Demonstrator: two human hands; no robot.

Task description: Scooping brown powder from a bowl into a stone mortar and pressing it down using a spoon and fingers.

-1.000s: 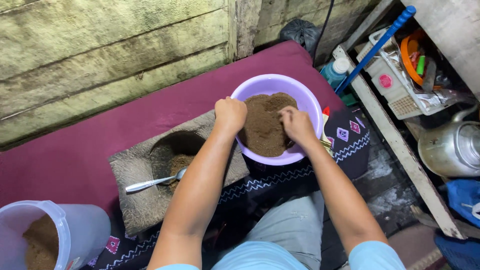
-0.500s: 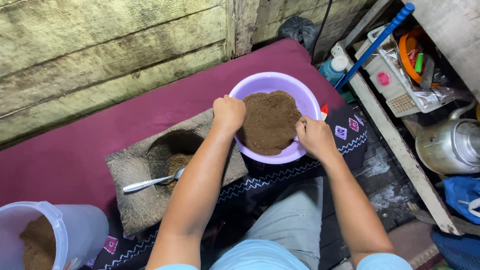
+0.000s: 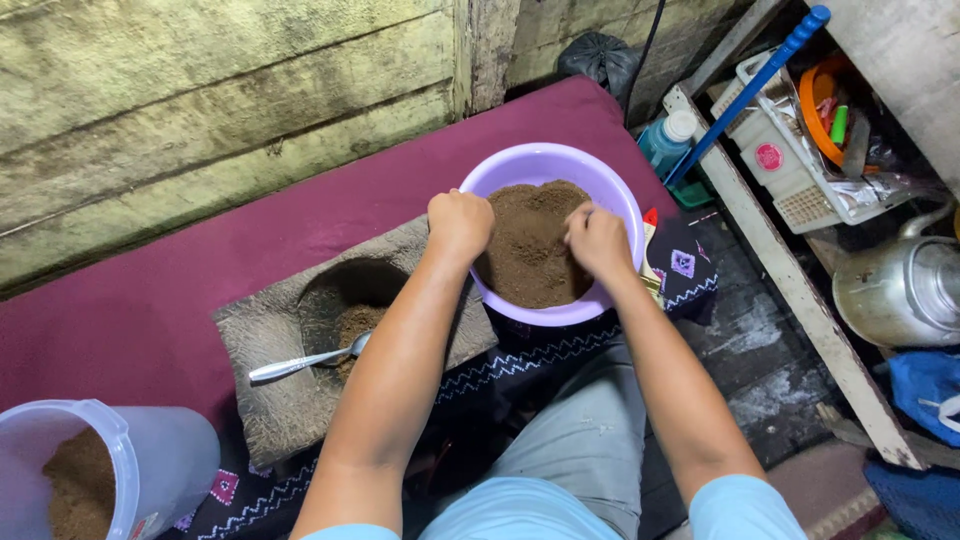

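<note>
Left hand (image 3: pixel 460 222): fingers curled shut into a fist at the near-left rim of the bowl; whether they pinch any powder I cannot tell.
Right hand (image 3: pixel 597 240): fingers bunched closed, resting in the brown powder (image 3: pixel 530 245).
Bowl (image 3: pixel 560 163): lilac plastic, on the maroon mat (image 3: pixel 150 300), powder heaped inside.
Stone mortar (image 3: pixel 290 400): just left of the bowl, some powder in its hollow.
Spoon (image 3: pixel 305 361): metal, lying in the mortar.
Tub (image 3: pixel 150 465): clear plastic, bottom left, holding more powder.

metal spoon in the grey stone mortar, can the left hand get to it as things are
Probably yes: the metal spoon lies uncovered in the grey stone mortar, beside the left hand at the purple plastic bowl, nothing between them.
</note>
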